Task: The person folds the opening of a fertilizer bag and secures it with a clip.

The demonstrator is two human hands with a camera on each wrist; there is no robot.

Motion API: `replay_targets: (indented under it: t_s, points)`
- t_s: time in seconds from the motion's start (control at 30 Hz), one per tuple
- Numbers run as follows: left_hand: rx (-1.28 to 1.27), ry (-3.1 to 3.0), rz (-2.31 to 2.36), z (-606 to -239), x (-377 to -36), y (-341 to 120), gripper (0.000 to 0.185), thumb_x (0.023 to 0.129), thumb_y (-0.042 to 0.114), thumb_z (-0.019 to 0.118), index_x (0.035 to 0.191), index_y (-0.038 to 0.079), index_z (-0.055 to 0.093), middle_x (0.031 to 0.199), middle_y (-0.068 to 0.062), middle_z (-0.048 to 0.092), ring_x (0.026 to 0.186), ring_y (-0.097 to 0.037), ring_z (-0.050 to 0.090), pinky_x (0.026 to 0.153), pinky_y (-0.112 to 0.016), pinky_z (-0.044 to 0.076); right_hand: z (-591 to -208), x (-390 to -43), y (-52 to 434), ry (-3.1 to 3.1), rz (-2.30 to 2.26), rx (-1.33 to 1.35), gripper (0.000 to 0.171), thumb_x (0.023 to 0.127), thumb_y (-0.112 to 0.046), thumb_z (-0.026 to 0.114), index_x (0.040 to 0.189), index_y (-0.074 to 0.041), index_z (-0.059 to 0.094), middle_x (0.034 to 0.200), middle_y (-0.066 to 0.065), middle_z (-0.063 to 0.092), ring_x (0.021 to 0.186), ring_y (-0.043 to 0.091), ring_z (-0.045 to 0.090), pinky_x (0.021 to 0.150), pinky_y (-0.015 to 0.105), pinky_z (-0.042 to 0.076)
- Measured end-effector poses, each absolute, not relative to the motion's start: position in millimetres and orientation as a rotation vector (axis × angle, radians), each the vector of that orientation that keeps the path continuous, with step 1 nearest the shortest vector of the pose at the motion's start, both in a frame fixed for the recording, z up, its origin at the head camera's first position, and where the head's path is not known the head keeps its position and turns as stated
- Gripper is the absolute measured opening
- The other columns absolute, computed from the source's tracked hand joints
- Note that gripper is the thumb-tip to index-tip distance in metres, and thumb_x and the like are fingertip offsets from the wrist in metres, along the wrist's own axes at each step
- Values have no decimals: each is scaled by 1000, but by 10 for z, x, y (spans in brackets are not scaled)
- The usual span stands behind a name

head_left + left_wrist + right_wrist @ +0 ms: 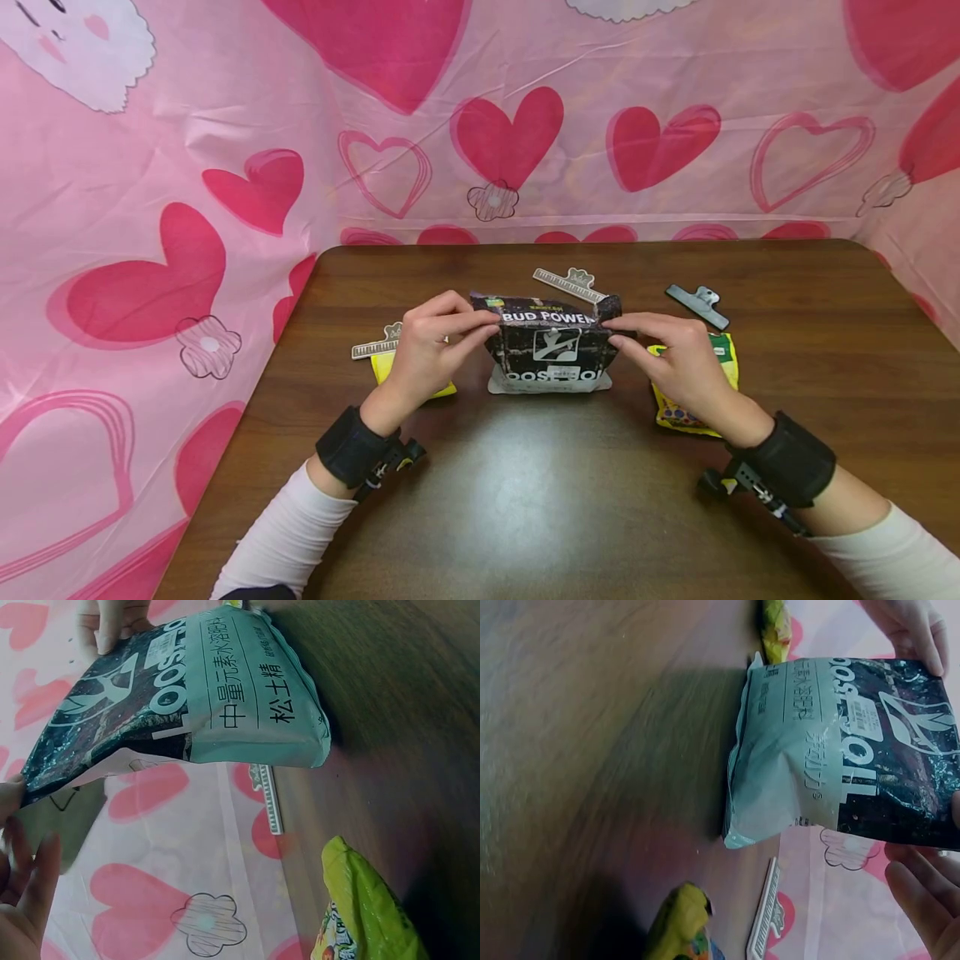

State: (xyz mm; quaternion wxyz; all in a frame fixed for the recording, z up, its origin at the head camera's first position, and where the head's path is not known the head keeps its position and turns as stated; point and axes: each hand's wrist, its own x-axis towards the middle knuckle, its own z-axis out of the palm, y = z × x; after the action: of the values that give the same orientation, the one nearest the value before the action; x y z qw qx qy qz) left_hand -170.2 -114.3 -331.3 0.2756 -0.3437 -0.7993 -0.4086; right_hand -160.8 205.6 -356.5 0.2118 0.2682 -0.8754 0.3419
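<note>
A black and white fertilizer bag (555,354) stands on the table, its dark upper part marked "BUD POWER" bent along a crease. My left hand (431,350) pinches the bag's upper left edge between thumb and fingers. At the opposite upper corner, the right hand (686,358) pinches the edge the same way. In the left wrist view, the pale lower half of the bag (247,690) carries printed lettering. The right wrist view shows the bag's front (802,742) with a small barcode label, and the right fingers (926,889) at its edge.
One yellow packet (382,367) lies partly behind the left hand, another yellow packet (678,417) under the right. A ruler clip (566,283) lies behind the bag, a second ruler clip (375,344) at left, and a dark metal clip (697,306) at back right. Heart-patterned cloth (525,142) hangs behind.
</note>
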Motion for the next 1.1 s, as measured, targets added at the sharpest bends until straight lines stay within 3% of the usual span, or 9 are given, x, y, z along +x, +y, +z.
replay_targets:
  t_s: [0.17,0.3,0.47,0.83,1.1]
  points:
    - [-921,-2128,-1067,-3314,-1715,-1144,17,79,11,83,95,8,81,77,-3,49,69,-13,45,60,-23,33,-3547,-1611,2067,-2469,867,789,26,85,-7,76,110,-14,75,104,3,77,95,17,72,82,22,53]
    - [-927,-2118,-1056,-3308,-1727,-1141,15,78,13,83,93,9,81,87,-4,59,83,-17,51,68,-26,41,-3528,-1611,2076,-2506,814,826,24,87,-6,73,110,-12,73,102,4,77,88,17,73,74,37,56]
    - [-972,-2111,-1066,-3300,-1732,-1136,14,80,11,81,94,8,80,97,-5,75,95,-19,65,80,-30,52,-3514,-1627,2086,-2519,782,888,23,88,-4,72,110,-11,71,95,2,77,74,9,67,67,35,56]
    - [-965,-2161,-1065,-3314,-1737,-1141,10,83,11,79,93,8,79,86,-2,77,78,-12,69,70,-28,54,-3519,-1676,2100,-2487,608,993,17,86,-5,73,100,-9,65,75,-3,70,59,2,55,57,28,50]
    - [-977,-2172,-1071,-3325,-1744,-1146,8,85,11,77,92,7,78,84,-2,77,77,-11,67,69,-27,52,-3490,-1721,2110,-2468,581,1036,15,84,-7,76,96,-10,68,84,-1,68,73,9,61,67,35,55]
